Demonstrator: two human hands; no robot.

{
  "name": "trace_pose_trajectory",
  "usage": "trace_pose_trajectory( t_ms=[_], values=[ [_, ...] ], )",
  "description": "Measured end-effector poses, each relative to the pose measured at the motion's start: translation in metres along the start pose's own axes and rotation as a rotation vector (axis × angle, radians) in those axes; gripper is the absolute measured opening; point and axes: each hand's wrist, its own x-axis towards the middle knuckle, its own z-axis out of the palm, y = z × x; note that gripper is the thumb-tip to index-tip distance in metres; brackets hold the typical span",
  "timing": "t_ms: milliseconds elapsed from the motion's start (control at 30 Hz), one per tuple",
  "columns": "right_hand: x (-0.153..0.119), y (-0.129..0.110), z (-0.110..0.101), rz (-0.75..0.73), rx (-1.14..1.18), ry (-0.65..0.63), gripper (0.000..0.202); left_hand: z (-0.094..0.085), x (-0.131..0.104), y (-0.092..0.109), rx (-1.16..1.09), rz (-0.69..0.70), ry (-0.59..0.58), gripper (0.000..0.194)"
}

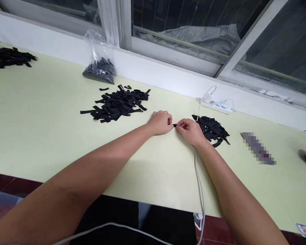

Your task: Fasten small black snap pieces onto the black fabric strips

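Note:
A short black fabric strip (pixel 175 125) is stretched between my two hands, just above or on the pale yellow table (pixel 148 170). My left hand (pixel 160 122) is closed in a pinch on the strip's left end. The fingertips of my right hand (pixel 190 131) pinch its right end, and most of the strip is hidden by my fingers. To the left and beyond lies a large loose pile of black strips (pixel 119 103), some with small light marks. A smaller pile of black strips (pixel 213 129) sits right beside my right hand.
A clear plastic bag (pixel 99 64) of black pieces stands against the wall. More black strips (pixel 10 58) lie far left. A white power strip (pixel 216 106) is at the back; its white cable (pixel 199 183) runs under my right wrist. A blurred-out long item (pixel 258 149) lies right.

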Motion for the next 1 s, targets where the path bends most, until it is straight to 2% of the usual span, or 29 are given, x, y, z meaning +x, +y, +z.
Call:
trace_pose_trajectory(
  t_ms=[233, 433, 1000],
  values=[
    [0.0013, 0.0048, 0.0025, -0.034, 0.084, 0.000, 0.014, -0.0017, -0.0013, 0.0009, -0.027, 0.050, -0.021, 0.012],
    [0.0008, 0.0043, 0.0018, -0.028, 0.060, -0.023, 0.013, 0.0008, -0.0009, -0.0011, -0.051, 0.097, 0.003, 0.012],
    [-0.0004, 0.0028, 0.0007, -0.004, 0.082, 0.018, 0.010, 0.0018, -0.0013, -0.0015, -0.112, 0.117, 0.027, 0.011]
  ],
)
